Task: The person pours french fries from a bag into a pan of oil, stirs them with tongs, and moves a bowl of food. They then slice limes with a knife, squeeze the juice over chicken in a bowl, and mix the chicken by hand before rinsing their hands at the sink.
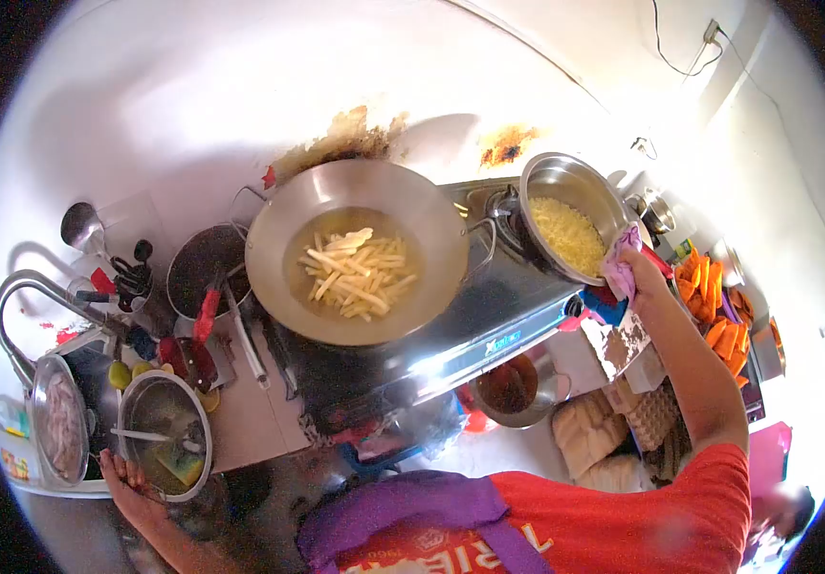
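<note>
My right hand (646, 275) is closed around a pink cloth (622, 260), pressed at the rim of a steel pot (602, 187) on the right burner. Yellow, finely textured food (568, 235) fills the bottom of that pot. My left hand (131, 486) is low at the left, fingers apart and holding nothing, beside the rim of a round basin (209, 442). Murky water, a white-handled utensil (141, 435) and a yellow-green sponge (181, 465) are in the basin. On the left burner sits a wide wok (274, 251) with pale potato strips (360, 273) lying in oil.
The gas stove (489, 337) stands against a stained wall. Left of the wok are a dark pot (204, 273), tongs (245, 335), a faucet (25, 282) and a bowl of raw meat (60, 426). Orange bags (728, 344) and egg trays (659, 418) are on the right.
</note>
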Demonstrator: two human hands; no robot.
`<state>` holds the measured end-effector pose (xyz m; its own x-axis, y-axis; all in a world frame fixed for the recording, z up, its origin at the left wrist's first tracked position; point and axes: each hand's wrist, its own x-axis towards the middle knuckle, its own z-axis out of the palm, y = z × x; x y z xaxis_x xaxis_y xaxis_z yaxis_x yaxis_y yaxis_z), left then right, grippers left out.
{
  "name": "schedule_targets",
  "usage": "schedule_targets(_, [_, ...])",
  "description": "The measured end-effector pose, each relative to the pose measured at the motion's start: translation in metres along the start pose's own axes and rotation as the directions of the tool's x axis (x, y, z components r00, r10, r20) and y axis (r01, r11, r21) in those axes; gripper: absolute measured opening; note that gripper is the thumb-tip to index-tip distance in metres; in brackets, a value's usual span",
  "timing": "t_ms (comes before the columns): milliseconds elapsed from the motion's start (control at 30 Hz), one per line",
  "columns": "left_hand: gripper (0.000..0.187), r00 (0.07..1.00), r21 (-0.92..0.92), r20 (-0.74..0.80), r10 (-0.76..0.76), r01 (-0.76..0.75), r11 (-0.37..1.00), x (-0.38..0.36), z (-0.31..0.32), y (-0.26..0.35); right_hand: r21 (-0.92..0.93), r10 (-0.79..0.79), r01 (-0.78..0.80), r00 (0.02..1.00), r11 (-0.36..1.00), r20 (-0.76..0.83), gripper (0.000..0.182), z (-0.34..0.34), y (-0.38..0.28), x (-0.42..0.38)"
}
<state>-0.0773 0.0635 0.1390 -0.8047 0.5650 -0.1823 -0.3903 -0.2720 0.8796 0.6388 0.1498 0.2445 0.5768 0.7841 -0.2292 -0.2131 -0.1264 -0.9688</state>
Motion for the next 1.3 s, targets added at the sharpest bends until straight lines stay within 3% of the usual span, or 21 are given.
schedule_targets(67, [0.018, 0.99, -0.067, 0.139, -0.023, 0.033, 0.997, 0.017, -0.024, 0.002, -0.002, 0.155, -0.156, 0.986, 0.988, 0.057, 0.022, 0.036, -0.012, -0.078])
schedule_targets(100, [0.018, 0.978, -0.091, 0.206, -0.034, 0.054, 0.994, 0.026, -0.035, 0.005, 0.02, 0.158, -0.159, 0.987, 0.987, 0.038, 0.025, 0.031, 0.003, -0.087])
schedule_targets(233, [0.015, 0.974, -0.061, 0.225, -0.013, 0.027, 0.998, 0.041, -0.059, 0.025, 0.05, 0.209, -0.205, 0.975, 0.977, -0.08, 0.024, 0.005, 0.056, -0.127])
schedule_targets(367, [0.014, 0.968, -0.043, 0.249, -0.025, 0.037, 0.998, 0.056, -0.072, 0.048, -0.089, 0.219, -0.208, 0.968, 0.974, 0.126, 0.018, 0.021, 0.084, -0.212])
schedule_targets(400, [0.013, 0.958, -0.038, 0.285, -0.039, 0.052, 0.998, 0.065, -0.081, 0.05, -0.084, 0.148, -0.157, 0.983, 0.984, -0.105, 0.02, 0.045, 0.092, -0.234])
schedule_targets(500, [0.018, 0.944, -0.01, 0.317, -0.098, 0.106, 0.994, 0.094, -0.11, 0.055, -0.086, 0.299, -0.3, 0.954, 0.95, -0.031, 0.024, 0.043, 0.115, -0.278])
schedule_targets(533, [0.018, 0.945, 0.004, 0.311, -0.104, 0.109, 0.994, 0.092, -0.111, 0.061, -0.034, 0.367, -0.366, 0.922, 0.93, 0.123, 0.023, 0.03, 0.127, -0.28])
schedule_targets(633, [0.018, 0.94, 0.059, 0.313, -0.138, 0.126, 0.99, 0.088, -0.125, 0.067, -0.187, 0.356, -0.349, 0.934, 0.918, 0.006, 0.022, 0.057, 0.151, -0.326])
schedule_targets(733, [0.018, 0.888, 0.114, 0.382, -0.256, 0.229, 0.967, 0.101, -0.16, 0.071, -0.18, 0.314, -0.32, 0.947, 0.93, -0.061, 0.025, 0.114, 0.162, -0.377])
schedule_targets(833, [0.02, 0.89, 0.23, 0.351, -0.291, 0.219, 0.948, 0.105, -0.183, 0.079, -0.231, 0.411, -0.38, 0.906, 0.896, 0.104, 0.029, 0.143, 0.166, -0.402])
schedule_targets(967, [0.023, 0.888, 0.36, 0.367, -0.276, 0.137, 0.923, 0.118, -0.213, 0.078, -0.299, 0.361, -0.308, 0.922, 0.903, 0.138, 0.035, 0.201, 0.174, -0.423])
schedule_targets(1033, [0.023, 0.849, 0.392, 0.375, -0.373, 0.219, 0.893, 0.125, -0.231, 0.071, -0.357, 0.361, -0.291, 0.921, 0.888, 0.147, 0.037, 0.232, 0.176, -0.432])
schedule_targets(1067, [0.024, 0.831, 0.419, 0.382, -0.406, 0.236, 0.877, 0.125, -0.236, 0.072, -0.368, 0.303, -0.194, 0.915, 0.909, 0.267, 0.037, 0.253, 0.177, -0.438])
schedule_targets(1133, [0.023, 0.777, 0.488, 0.415, -0.474, 0.25, 0.837, 0.124, -0.245, 0.079, -0.382, 0.348, -0.193, 0.852, 0.904, 0.391, 0.037, 0.287, 0.174, -0.44])
schedule_targets(1300, [0.023, 0.729, 0.459, 0.482, -0.487, 0.263, 0.848, 0.137, -0.283, 0.057, -0.492, 0.382, -0.091, 0.756, 0.866, 0.532, 0.038, 0.39, 0.174, -0.448])
